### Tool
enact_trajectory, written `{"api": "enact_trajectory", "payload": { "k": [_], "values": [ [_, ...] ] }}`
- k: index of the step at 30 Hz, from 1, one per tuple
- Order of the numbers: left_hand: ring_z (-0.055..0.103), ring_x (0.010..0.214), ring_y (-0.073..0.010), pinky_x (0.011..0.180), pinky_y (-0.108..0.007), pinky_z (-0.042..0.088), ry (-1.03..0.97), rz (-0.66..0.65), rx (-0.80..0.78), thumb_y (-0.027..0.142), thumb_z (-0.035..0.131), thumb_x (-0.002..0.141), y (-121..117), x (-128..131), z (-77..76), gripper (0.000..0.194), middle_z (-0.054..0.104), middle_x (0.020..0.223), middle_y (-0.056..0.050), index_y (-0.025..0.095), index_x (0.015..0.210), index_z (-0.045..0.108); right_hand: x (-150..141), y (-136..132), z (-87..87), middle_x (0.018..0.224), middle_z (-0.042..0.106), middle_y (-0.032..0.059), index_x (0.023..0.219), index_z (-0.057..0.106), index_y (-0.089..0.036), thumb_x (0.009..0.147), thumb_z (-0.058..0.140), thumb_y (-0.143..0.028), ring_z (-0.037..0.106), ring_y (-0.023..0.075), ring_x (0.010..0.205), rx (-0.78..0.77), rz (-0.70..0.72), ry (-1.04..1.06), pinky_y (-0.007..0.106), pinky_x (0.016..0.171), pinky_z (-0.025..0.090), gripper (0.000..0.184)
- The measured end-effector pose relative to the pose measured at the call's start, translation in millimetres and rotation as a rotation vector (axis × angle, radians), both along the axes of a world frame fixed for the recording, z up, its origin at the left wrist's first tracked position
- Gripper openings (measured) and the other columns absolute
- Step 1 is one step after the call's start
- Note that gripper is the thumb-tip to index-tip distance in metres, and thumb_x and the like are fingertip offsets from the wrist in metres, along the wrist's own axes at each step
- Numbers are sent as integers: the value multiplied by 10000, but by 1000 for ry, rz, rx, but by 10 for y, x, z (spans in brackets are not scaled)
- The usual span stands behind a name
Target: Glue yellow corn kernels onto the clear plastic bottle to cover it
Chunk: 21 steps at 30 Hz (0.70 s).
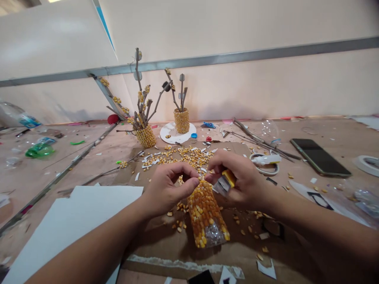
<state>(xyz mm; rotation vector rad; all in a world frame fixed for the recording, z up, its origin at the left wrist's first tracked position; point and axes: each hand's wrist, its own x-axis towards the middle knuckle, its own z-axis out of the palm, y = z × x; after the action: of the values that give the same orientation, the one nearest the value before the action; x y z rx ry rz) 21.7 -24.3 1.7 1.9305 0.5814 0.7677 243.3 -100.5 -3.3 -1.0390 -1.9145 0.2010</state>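
A clear plastic cylinder covered in rows of corn kernels (205, 209) lies tilted before me, its near end partly bare. My left hand (168, 187) is closed in a pinch at the cylinder's far end, thumb and forefinger against its kernels. Close by on the other side, my right hand (244, 179) is curled around a small yellow-and-grey object (226, 182), whose exact kind I cannot make out. The right fingertips come near the cylinder's far rim; whether they also pinch a kernel is too small to tell. Loose corn kernels (194, 157) are scattered behind the hands.
Two kernel-covered pots, one left (145, 137) and one right (181, 120), hold twigs at the back. White paper (79, 221) lies at left. To the right are a glue bottle (266, 159), a tape ring (271, 172), dry sticks (260, 140) and a phone (321, 157).
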Motion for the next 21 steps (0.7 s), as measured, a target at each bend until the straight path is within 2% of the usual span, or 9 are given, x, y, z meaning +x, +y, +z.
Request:
{"api": "enact_trajectory", "payload": {
  "k": [2, 4, 11, 13, 16, 19, 21],
  "values": [
    [643, 720, -153, 692, -284, 512, 27, 0, 34, 302, 720, 919, -6, -1, 15, 151, 751, 793, -54, 164, 864, 747, -52, -51, 38, 880, 673, 20, 1046, 629, -208, 877, 635, -79, 602, 147, 757, 20, 64, 1, 266, 672, 458, 212],
    [660, 716, -148, 690, -274, 516, 54, 6, 99, 280, 717, 923, -21, 4, 46, 129, 765, 798, -50, 167, 871, 752, -84, -86, 72, 903, 714, 35, 1038, 655, -206, 855, 619, -35, 638, 154, 785, -9, 71, -8, 273, 698, 484, 253],
    [694, 736, -137, 714, -248, 528, 63, -31, 521, 148, 689, 904, -76, 46, 102, 66, 771, 800, -19, 186, 865, 726, -121, -104, 157, 734, 652, -18, 840, 653, -194, 831, 631, -104, 547, 114, 629, -164, 25, 32, 250, 602, 419, 94],
    [691, 736, -132, 720, -242, 528, 62, -35, 535, 134, 684, 909, -86, 55, 95, 81, 762, 792, -13, 186, 856, 715, -94, -82, 148, 686, 609, -34, 804, 637, -196, 842, 635, -134, 511, 110, 604, -216, -68, 52, 250, 578, 386, 73],
    [697, 723, -126, 709, -234, 531, 79, 8, 446, 136, 678, 920, -94, 61, 87, 98, 770, 800, -8, 191, 843, 704, -41, -57, 122, 677, 598, -33, 813, 634, -204, 913, 624, -186, 499, 121, 611, -277, -158, 46, 262, 580, 367, 102],
    [722, 750, -139, 723, -246, 540, 77, 39, 429, 157, 679, 923, -94, 62, 80, 88, 794, 836, -17, 195, 851, 710, -28, -68, 119, 769, 678, -10, 902, 681, -202, 902, 645, -166, 557, 133, 671, -252, -55, -7, 267, 628, 403, 51],
    [732, 766, -148, 728, -254, 541, 74, 39, 468, 153, 688, 909, -92, 59, 73, 70, 806, 858, -23, 198, 867, 721, -51, -92, 132, 828, 717, 7, 947, 690, -194, 835, 635, -92, 590, 138, 709, -221, 6, -33, 264, 660, 429, 161]
  ]
}}
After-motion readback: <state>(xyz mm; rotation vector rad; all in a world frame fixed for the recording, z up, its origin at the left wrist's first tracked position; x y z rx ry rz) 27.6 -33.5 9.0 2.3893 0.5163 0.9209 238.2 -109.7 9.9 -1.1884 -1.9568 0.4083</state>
